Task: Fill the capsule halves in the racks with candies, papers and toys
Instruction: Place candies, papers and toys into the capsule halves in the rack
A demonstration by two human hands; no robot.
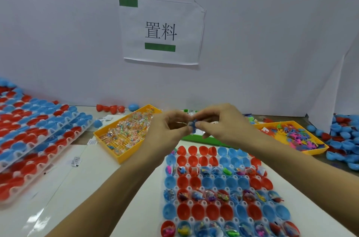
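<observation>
A white rack (229, 204) of red and blue capsule halves lies in front of me; some rows hold candies, papers and toys, other rows are bare. Above its far end my left hand (171, 128) and my right hand (217, 122) meet, both pinching a small blue toy (193, 125) between their fingertips. A yellow tray of wrapped candies (124, 132) stands left of my hands. A yellow tray of coloured toys (295, 135) stands to the right. A green tray (196, 137) is mostly hidden behind my hands.
Stacked racks of red and blue capsule halves (33, 134) fill the left side. A heap of loose blue and red halves (343, 139) lies far right. A white wall with a paper sign (161, 31) closes the back. Loose red halves (110, 108) lie by the wall.
</observation>
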